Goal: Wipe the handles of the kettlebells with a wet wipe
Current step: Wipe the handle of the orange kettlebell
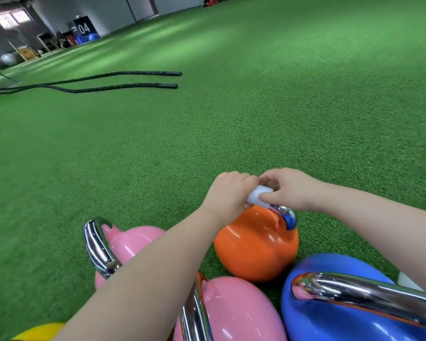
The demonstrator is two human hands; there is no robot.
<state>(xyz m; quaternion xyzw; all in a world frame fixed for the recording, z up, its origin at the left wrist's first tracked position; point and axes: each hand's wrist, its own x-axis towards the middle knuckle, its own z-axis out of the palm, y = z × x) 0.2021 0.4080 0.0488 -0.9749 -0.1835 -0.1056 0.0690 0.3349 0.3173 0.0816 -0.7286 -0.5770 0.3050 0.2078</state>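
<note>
An orange kettlebell [255, 247] stands on green turf, its chrome handle [284, 212] showing only at the right end. A white wet wipe [257, 196] is wrapped round the top of that handle. My left hand [228, 195] grips the wipe-covered handle from the left. My right hand [289, 188] pinches the wipe from the right, thumb and fingers curled over it. Nearer me stand two pink kettlebells [130, 242] [234, 313] and a blue one [330, 308], each with a chrome handle.
A yellow kettlebell [38, 333] peeks in at the bottom left edge. Two black battle ropes [123, 81] lie on the turf to the far left. Boxes, balls and a sign reading 04 [84, 28] line the far wall. Open turf [280, 107] stretches ahead.
</note>
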